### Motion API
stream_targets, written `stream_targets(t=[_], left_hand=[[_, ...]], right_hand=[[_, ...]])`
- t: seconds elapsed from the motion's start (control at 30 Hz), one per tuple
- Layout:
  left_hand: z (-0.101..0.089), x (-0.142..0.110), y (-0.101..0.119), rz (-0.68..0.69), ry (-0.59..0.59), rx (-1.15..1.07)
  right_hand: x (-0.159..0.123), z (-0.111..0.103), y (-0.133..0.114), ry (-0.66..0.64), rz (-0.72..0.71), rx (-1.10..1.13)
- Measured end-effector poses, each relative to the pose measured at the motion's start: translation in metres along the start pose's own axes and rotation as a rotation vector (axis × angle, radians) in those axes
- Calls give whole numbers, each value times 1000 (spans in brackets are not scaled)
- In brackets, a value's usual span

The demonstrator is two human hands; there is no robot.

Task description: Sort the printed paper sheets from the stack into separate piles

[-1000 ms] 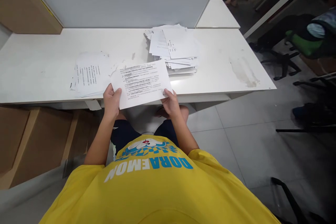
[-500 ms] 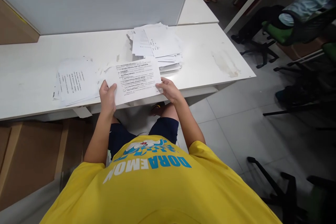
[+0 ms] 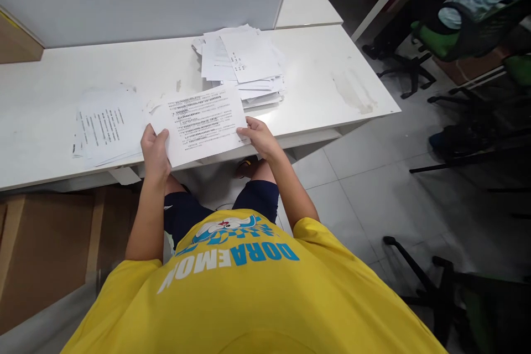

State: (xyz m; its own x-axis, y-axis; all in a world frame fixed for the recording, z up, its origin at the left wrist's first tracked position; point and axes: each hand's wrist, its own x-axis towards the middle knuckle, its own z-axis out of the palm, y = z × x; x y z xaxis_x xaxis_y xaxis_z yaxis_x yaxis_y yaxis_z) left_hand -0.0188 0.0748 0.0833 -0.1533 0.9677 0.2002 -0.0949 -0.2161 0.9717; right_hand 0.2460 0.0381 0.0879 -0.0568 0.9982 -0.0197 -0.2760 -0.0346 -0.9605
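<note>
Pinching with left hand (image 3: 155, 152) and right hand (image 3: 259, 137), thumbs on top, near lower corners of printed text sheet (image 3: 203, 121). Held over front edge of white desk (image 3: 311, 74). Probably light, floppy, easily creased; best gripped by side margins. Backed by messy paper stack (image 3: 251, 58).

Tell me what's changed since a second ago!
The camera view swung right, so the long white desk and its messy white paper stack show further left. Nothing was grabbed or let go: the bare left hand and bare right hand still hold the white printed sheet.
</note>
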Motion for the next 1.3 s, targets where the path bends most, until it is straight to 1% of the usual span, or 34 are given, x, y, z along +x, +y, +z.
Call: stream_targets(t=[0.1, 0.2, 0.37, 0.57, 0.8, 0.9, 0.97, 1.03, 1.1, 1.2, 1.3], left_hand=[[-7, 4, -6, 21, -1, -14], [-11, 5, -7, 29, 5, -14], [-13, 1, 0, -19, 35, 10], [-23, 3, 5, 16, 20, 14], [-35, 5, 17, 24, 57, 11], [-39, 0, 25, 16, 28, -29], [-40, -9, 28, 6, -8, -78], [-37, -20, 26, -22, -43, -126], [-32, -33, 19, -76, -69, -155], [-23, -49, 2, -134, -75, -157], [-17, -61, -14, -175, -68, -97]], right_hand=[[0, 1, -1, -7, 11, -23], [-2, 4, 0, -22, 17, -48], [-2, 8, 6, -30, 40, -77], [5, 17, 8, -42, 41, -98], [11, 32, 8, -78, 41, -66], [11, 38, 9, -86, 62, -37], [9, 40, 11, -92, 90, -20], [4, 38, 15, -93, 131, -9], [-4, 32, 22, -91, 177, 8], [-23, 17, 35, -64, 248, 36], [-45, -2, 46, 11, 325, 29]])
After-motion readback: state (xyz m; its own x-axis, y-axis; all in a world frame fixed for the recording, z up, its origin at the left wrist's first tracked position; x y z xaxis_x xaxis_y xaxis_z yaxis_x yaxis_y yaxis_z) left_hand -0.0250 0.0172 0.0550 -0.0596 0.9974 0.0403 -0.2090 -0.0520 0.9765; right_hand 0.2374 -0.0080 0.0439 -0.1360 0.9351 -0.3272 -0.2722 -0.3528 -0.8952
